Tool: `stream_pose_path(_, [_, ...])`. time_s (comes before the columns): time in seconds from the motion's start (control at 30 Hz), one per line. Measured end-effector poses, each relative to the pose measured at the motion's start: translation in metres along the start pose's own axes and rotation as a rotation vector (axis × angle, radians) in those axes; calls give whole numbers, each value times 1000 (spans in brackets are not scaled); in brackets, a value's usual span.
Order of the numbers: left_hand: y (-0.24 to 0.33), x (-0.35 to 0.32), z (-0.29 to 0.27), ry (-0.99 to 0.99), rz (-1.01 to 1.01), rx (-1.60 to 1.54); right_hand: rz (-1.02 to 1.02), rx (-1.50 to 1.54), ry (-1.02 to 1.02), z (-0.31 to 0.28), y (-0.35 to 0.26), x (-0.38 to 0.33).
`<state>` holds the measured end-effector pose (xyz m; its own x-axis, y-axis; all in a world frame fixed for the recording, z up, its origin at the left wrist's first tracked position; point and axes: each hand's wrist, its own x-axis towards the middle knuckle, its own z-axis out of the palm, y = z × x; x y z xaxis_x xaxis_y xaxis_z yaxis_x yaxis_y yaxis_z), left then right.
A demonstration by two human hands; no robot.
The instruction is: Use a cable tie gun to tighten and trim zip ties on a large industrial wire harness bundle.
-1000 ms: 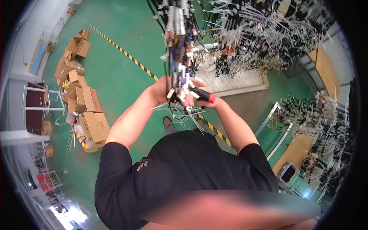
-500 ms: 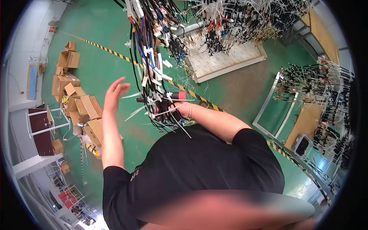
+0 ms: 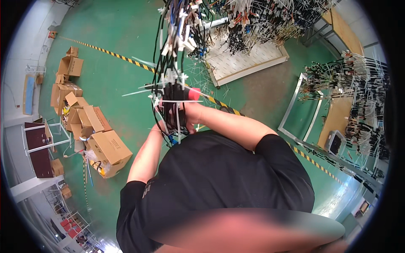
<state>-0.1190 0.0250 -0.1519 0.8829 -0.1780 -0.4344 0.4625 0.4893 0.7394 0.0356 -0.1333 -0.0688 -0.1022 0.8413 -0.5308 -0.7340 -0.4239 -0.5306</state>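
Note:
A thick bundle of black wires (image 3: 174,95) hangs down in front of my chest, with white connectors and long white cable ties around it. My right hand (image 3: 192,113) is at the bundle's right side, closed around a black tool with a red end (image 3: 194,94). Wires cover most of that tool, so its full shape does not show. My left hand (image 3: 160,125) reaches in from the left at the bundle's lower part. Its fingers are hidden behind the wires, and whether they grip anything is unclear. Pale cable tie tails stick out sideways near both hands.
Dense wire bundles hang beyond, over a pale perforated board (image 3: 249,63). More wires lie by a table (image 3: 335,118) at the right, near a metal frame (image 3: 291,105). Open cardboard boxes (image 3: 112,147) stand on the left. Yellow-black tape (image 3: 109,52) crosses the green floor.
My left hand has moved right from beside the bundle to its lower part. The bundle's lower part, the tool and my right hand have shifted slightly up and left.

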Motion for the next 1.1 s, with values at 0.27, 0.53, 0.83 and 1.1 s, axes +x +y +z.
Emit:
stream_pose_path(0.27, [34, -44, 5, -383, -43, 24, -564, 518, -63, -55, 27, 15])
stream_pose_path(0.53, [50, -71, -10, -284, -112, 4, -289, 696, 775, -264, 178, 33])
stream_pose_path(0.83, [69, -62, -7, -289, -10, 113, -60, 839, 971, -316, 235, -7])
stream_pose_path(1.1, [65, -60, -11, -96, -192, 85, -235, 706, 825, -315, 195, 16])
